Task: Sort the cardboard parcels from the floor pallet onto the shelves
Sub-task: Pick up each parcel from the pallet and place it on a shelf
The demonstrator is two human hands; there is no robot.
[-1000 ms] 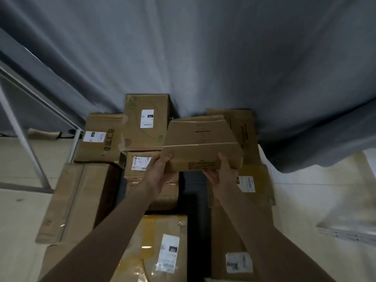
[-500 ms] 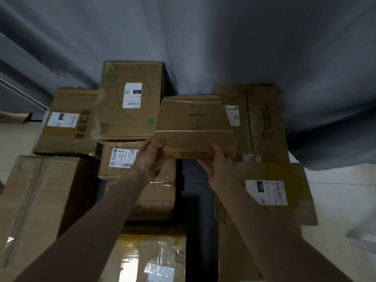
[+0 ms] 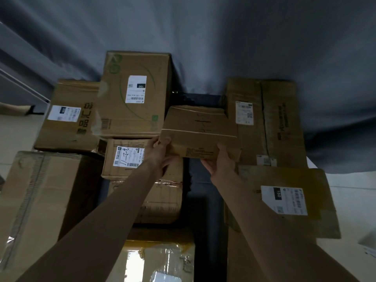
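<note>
Parcel [image 3: 198, 133] sits between my hands, left hand [image 3: 160, 153] gripping its near-left corner, right hand [image 3: 221, 162] clasping the near-right edge.

My one view: head camera, wide-angle, pitched steeply down and forward over stacked cardboard parcels [image 3: 134, 94], close above them; grey curtain [image 3: 223, 37] fills the far side.

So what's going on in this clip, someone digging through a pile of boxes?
A person holds a small cardboard parcel in both hands, the left hand gripping its near left corner and the right hand its near right edge. Around it lie other cardboard parcels, among them a tall labelled box to the left. A grey curtain hangs behind. No shelf is identifiable.
</note>
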